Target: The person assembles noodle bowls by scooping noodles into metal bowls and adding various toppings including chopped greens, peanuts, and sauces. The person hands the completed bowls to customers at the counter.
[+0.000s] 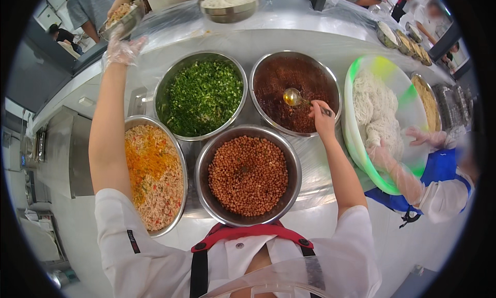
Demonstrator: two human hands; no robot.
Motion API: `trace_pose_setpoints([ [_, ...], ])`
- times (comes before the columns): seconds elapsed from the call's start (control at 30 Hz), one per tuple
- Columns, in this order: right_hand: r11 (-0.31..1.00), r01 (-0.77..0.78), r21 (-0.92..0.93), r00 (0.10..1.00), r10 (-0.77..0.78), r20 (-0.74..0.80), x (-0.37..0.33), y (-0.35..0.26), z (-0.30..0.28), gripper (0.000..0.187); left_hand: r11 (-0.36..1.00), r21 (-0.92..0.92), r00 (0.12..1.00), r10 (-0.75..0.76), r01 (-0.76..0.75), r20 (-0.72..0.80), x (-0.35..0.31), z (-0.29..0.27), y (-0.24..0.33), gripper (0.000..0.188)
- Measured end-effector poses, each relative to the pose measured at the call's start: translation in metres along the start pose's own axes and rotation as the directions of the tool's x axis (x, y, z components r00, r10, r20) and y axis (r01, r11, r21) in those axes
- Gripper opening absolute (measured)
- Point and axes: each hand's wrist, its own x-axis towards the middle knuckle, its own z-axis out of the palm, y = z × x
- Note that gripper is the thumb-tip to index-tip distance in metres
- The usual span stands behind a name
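My right hand (323,121), bare, is closed around the handle of a ladle (292,96). The ladle's round bowl, with yellowish liquid in it, is over a steel bowl of dark red chili sauce (276,76). At the far left my left hand (123,51), in a clear plastic glove, reaches out with fingers spread. Its fingertips are at the underside of a small metal bowl of food (124,18); whether they bear its weight I cannot make out. A co-worker's hand (114,8) is at that bowl's far side.
Before me stand steel bowls of chopped greens (201,94), brown beans or nuts (248,176) and minced filling (160,200). A co-worker's gloved hands (385,156) are in a green-rimmed basin (356,158) of white noodles (380,107). A metal bowl of noodles (230,1) stands across the counter.
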Motion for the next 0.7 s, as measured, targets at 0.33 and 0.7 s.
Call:
trace_pose_setpoints([
  [0.33, 1.000, -0.027, -0.010, 0.998, 0.027, 0.060, -0.005, -0.006, 0.012, 0.023, 0.921, 0.037, 0.874, -0.381, 0.389, 0.301, -0.060, 0.134, -0.129, 0.071],
  [0.7, 0.794, 0.516, -0.321, 0.850, -0.428, 0.308, -0.008, 0.022, 0.061, 0.010, 0.865, -0.035, 0.848, -0.482, 0.501, 0.220, -0.067, 0.123, -0.158, 0.046],
])
